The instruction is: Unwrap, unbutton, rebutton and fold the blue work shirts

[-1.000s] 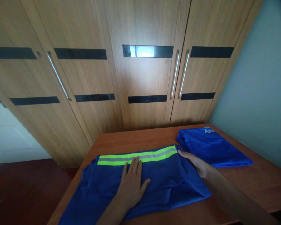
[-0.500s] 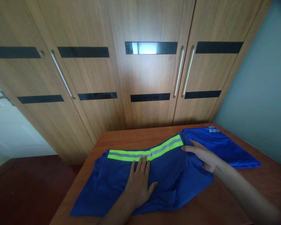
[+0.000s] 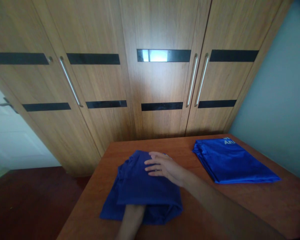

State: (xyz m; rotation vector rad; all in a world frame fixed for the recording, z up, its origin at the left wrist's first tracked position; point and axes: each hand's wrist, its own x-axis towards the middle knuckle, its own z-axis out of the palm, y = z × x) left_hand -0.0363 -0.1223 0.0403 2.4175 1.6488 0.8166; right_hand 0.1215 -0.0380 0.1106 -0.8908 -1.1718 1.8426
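Observation:
A dark blue workwear garment [image 3: 142,186] lies folded over on itself on the wooden table. My left hand [image 3: 133,213] reaches under the top fold from the near side; only the wrist and forearm show, the fingers being hidden by the cloth. Over the upper right part of the garment, my right hand [image 3: 163,166] is open with its fingers spread, at or just above the fabric. The garment's yellow-green reflective band is hidden from view now.
To the right, a folded bright blue cloth item [image 3: 230,163] with pale lettering lies on the reddish-brown table [image 3: 187,216]. Behind the table stands a wooden wardrobe [image 3: 162,80] with metal handles. A wall [image 3: 277,100] borders the right side, and a white door [image 3: 17,143] is at left.
The garment's right part has been folded leftward over the reflective band and my left hand. My right hand moved left with it and is now spread open over the fold.

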